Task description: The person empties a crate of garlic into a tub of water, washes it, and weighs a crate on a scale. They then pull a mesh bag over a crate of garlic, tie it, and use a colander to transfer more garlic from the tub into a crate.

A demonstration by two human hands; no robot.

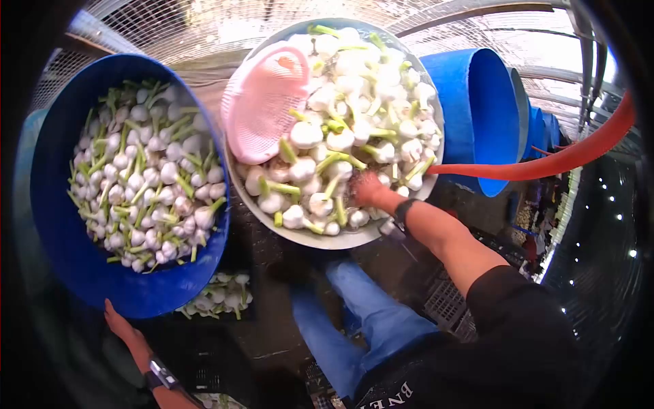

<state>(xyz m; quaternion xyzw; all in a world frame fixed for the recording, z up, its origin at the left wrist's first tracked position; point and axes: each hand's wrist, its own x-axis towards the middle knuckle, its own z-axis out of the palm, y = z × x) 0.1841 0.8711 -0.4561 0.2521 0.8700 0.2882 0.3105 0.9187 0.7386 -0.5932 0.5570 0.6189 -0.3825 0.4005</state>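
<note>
My right hand [370, 189] reaches into a round, light-coloured basin [327, 242] heaped with garlic bulbs [306, 135] that have cut green stems. Its fingers are sunk among the bulbs and hidden, where water seems to splash. A pink perforated basket [262, 112] rests tilted on the garlic at the basin's left side. To the left, a large blue tub [129, 293] leans toward me with more stemmed garlic [139, 180] inside. My left hand [122, 327] grips this tub at its lower rim; one digit shows against the edge, the rest is partly hidden.
A red hose [545, 167] runs from the right to the basin's rim. Blue barrels [456, 102] lie on their sides at the right. More garlic [228, 293] sits low beneath the blue tub. Dark crates [446, 300] stand on the floor, and mesh netting [157, 27] hangs behind.
</note>
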